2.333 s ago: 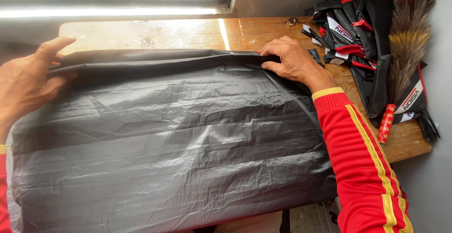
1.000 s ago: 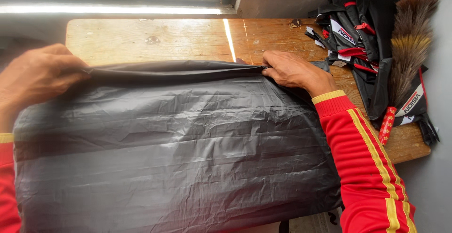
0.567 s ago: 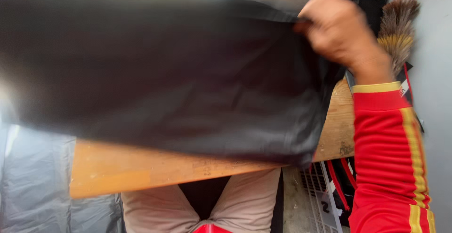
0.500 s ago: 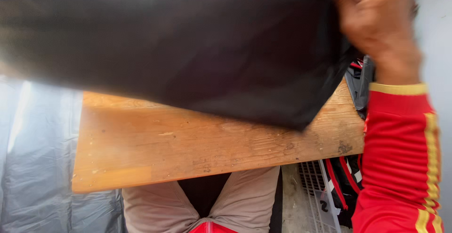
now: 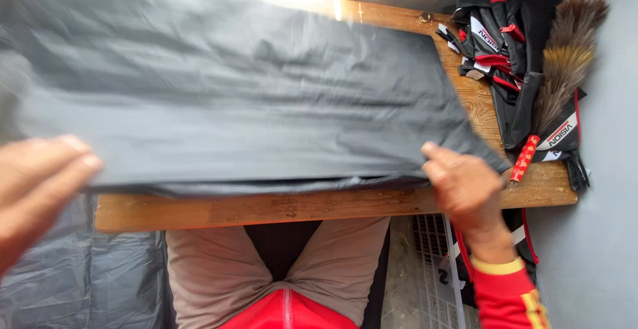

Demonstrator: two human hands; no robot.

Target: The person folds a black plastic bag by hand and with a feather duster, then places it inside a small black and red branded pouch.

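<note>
Head view: large dark grey plastic bag (image 5: pixel 232 96) spread flat over the wooden table (image 5: pixel 319 207), near edge hanging just at the table's near rim. Right hand (image 5: pixel 465 189) pinches the bag's near right corner. Left hand (image 5: pixel 40 183) at the near left edge, blurred; grip cannot be told. Judged step: laying the bag flat. Smoothing calls for even tension at both corners.

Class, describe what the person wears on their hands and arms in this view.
Both hands are bare, with no gloves. The right hand leads into a red sleeve with a yellow cuff and yellow stripes running along it. The left hand is blurred at the frame edge; no sleeve shows there.
</note>
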